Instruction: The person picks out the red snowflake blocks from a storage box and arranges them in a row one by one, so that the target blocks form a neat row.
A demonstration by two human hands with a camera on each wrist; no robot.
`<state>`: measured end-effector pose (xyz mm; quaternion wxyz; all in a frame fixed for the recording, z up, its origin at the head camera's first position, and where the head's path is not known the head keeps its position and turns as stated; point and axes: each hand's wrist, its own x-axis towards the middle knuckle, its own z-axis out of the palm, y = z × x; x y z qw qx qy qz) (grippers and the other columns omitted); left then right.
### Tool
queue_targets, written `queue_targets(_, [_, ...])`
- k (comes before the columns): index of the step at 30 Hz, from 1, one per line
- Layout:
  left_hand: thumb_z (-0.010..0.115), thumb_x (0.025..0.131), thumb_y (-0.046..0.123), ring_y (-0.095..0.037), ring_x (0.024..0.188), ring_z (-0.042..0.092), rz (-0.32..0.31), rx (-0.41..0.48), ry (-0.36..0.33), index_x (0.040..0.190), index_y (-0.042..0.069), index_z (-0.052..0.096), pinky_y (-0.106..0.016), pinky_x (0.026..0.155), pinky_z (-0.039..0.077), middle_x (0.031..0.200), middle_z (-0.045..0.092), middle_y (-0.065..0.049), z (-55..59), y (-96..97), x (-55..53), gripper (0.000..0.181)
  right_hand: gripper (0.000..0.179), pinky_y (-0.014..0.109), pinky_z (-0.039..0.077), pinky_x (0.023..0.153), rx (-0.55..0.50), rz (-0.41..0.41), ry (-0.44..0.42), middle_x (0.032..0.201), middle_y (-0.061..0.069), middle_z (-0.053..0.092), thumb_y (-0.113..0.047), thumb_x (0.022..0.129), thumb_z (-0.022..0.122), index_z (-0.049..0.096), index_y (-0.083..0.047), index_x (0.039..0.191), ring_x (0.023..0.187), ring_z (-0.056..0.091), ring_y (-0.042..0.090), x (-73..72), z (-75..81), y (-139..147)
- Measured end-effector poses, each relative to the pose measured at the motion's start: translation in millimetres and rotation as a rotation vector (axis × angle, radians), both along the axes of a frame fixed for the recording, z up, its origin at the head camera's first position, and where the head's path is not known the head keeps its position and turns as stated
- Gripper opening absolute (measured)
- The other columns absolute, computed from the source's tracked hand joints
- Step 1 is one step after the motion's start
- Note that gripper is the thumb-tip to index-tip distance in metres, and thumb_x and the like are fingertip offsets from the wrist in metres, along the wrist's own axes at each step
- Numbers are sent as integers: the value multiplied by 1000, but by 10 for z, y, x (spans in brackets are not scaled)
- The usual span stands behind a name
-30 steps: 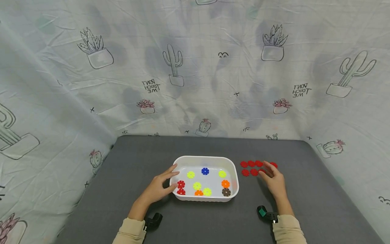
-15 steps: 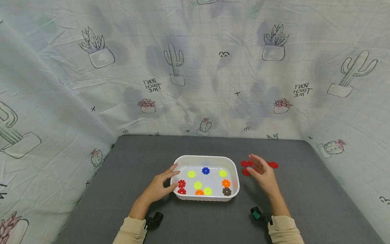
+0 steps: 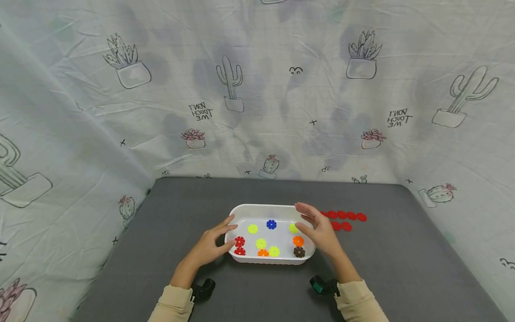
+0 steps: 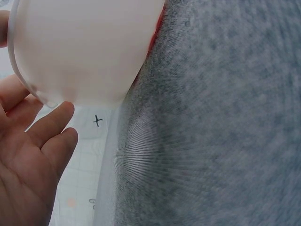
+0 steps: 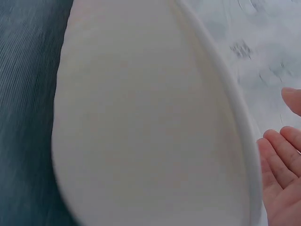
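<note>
White plastic tray (image 3: 307, 223) of coloured flower discs, mid grey surface (image 3: 161, 268): your left hand (image 3: 209, 246) steadies its left wall, right hand (image 3: 319, 230) hovers over the right rim, fingers (image 3: 303, 209) loosely spread, holding nothing.

Tray (image 3: 272, 208): on the surface (image 3: 181, 286), near its middle, a little toward the front edge.
Discs (image 3: 267, 241): inside the tray, spread over its floor; two lie at the left end, one before the other.
Disc rows (image 3: 345, 221): on the surface, right of the tray, two rows, one behind the other.
Left hand (image 3: 209, 246): at the tray's left end, fingertips on the rim.
Right hand (image 3: 319, 230): over the tray's right end, between tray and rows.
Cloth (image 3: 257, 89): hangs behind and to both sides of the surface.
</note>
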<state>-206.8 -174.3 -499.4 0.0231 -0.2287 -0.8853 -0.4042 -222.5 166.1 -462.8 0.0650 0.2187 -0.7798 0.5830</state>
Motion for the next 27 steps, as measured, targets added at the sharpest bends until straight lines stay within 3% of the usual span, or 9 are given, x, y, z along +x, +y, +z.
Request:
queue_targets(6, [66, 86, 28, -29, 137, 37, 5, -1, 1, 131, 9, 58, -58, 105, 34, 152, 36, -1, 20, 2, 19, 50, 51, 49, 38, 104, 43, 68, 1, 136, 23, 51, -3, 87, 65, 47, 4, 134, 127, 48, 36, -11, 189, -319])
queue_targets(12, [67, 86, 25, -28, 137, 38, -6, 6, 11, 130, 7, 58, -57, 106, 34, 152, 37, -3, 33, 12, 21, 49, 51, 53, 38, 103, 56, 138, -2, 134, 28, 50, 1, 86, 64, 45, 11, 132, 125, 48, 41, 41, 431, -616])
queue_targets(20, [66, 87, 28, -27, 138, 37, -14, 9, -5, 131, 8, 57, -57, 107, 33, 152, 35, -1, 35, 7, 10, 49, 51, 46, 40, 104, 86, 202, -42, 136, 20, 52, -5, 87, 66, 47, 1, 134, 126, 50, 32, -161, 134, -896])
queue_targets(25, [65, 87, 30, -28, 138, 37, -14, 9, 3, 132, 9, 57, -57, 106, 33, 152, 35, -1, 35, 0, 4, 50, 46, 45, 41, 104, 100, 252, -114, 132, 20, 55, -7, 88, 65, 51, -2, 131, 123, 53, 32, -267, 46, -1053])
queue_targets(27, [65, 88, 30, -28, 138, 37, -16, 8, 9, 132, 10, 57, -57, 106, 34, 152, 35, -2, 35, -4, 4, 50, 42, 44, 43, 102, 150, 256, -147, 128, 18, 58, -9, 88, 66, 55, -2, 127, 120, 55, 31, -300, 23, -1118])
